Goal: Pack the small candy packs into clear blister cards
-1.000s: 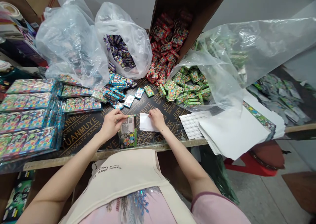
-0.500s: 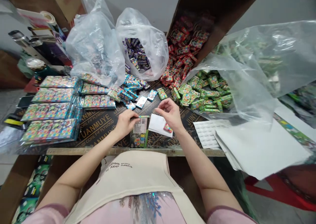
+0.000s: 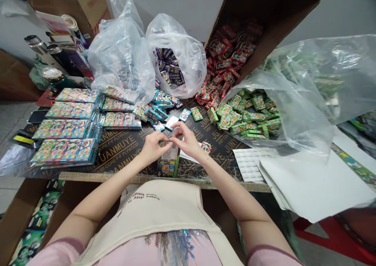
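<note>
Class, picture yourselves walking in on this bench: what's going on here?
A person works at a plywood bench, left hand and right hand meeting fingertip to fingertip above a small printed box; whatever they pinch is too small to tell. A small packet lies on a white sheet nearby. Loose green packets and red packets are heaped behind, and flat wrapped packs are stacked to the left.

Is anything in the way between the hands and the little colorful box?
Nothing visible is in the way. The left hand and right hand are right above the printed box, with their fingertips meeting over it.
</note>
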`<action>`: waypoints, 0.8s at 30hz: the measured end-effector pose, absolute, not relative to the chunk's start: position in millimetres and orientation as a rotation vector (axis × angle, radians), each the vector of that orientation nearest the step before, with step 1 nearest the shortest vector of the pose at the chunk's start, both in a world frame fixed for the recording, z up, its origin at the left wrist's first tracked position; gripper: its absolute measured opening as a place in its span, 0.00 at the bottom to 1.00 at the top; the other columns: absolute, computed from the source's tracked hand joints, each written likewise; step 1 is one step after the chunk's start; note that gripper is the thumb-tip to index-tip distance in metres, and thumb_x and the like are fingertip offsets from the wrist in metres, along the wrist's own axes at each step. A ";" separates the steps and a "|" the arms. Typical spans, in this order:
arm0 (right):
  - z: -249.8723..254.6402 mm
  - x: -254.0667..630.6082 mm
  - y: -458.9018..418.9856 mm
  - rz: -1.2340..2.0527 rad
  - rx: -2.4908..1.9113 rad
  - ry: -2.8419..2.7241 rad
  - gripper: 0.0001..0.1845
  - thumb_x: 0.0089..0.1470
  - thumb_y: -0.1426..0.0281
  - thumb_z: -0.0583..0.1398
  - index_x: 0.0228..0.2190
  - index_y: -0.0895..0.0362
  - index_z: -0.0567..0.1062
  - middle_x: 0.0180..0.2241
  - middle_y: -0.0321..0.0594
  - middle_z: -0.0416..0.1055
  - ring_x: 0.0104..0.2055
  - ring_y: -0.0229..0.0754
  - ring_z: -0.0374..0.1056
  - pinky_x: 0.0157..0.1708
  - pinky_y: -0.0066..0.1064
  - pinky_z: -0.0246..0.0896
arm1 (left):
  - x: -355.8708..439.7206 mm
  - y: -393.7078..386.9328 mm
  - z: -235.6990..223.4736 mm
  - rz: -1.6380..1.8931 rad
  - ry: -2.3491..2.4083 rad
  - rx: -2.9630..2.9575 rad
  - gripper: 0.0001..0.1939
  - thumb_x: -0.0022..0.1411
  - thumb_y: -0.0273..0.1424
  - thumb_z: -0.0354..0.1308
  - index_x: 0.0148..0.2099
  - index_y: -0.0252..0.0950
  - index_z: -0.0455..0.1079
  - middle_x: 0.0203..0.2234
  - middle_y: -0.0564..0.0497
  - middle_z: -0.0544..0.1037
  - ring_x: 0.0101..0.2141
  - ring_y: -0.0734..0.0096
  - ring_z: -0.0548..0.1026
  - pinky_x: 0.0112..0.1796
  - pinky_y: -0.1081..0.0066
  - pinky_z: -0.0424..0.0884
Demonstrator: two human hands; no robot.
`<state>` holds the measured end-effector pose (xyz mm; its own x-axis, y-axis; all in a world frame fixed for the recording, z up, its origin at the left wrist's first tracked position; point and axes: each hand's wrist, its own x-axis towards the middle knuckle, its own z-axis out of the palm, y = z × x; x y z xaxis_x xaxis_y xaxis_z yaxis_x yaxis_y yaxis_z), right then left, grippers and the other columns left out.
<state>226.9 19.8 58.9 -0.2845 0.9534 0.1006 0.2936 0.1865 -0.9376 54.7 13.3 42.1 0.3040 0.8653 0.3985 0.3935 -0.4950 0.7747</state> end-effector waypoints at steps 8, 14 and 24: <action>43.2 221.5 18.4 1.309 -1.286 -1.437 0.22 0.42 0.67 0.63 0.41 0.52 0.64 0.26 0.30 0.63 0.30 0.38 0.61 0.32 0.30 0.58 | 59.5 6.8 37.2 1.075 1.175 2.122 0.02 0.59 0.29 0.59 0.35 0.35 0.72 0.27 0.50 0.73 0.31 0.69 0.71 0.33 0.70 0.67; 13.6 262.6 32.9 1.138 -1.532 -1.294 0.14 0.52 0.63 0.56 0.41 0.53 0.68 0.29 0.34 0.66 0.33 0.40 0.63 0.34 0.33 0.58 | 33.1 12.0 25.8 1.037 1.145 2.236 0.10 0.64 0.29 0.54 0.44 0.39 0.74 0.33 0.49 0.72 0.34 0.68 0.71 0.36 0.69 0.68; -37.9 341.5 17.8 0.297 -2.208 -1.986 0.05 0.49 0.68 0.63 0.25 0.56 0.77 0.34 0.46 0.68 0.44 0.53 0.56 0.41 0.42 0.46 | 13.0 24.9 -5.2 0.155 0.931 2.615 0.36 0.41 0.29 0.72 0.55 0.43 0.66 0.52 0.42 0.68 0.55 0.45 0.62 0.56 0.39 0.47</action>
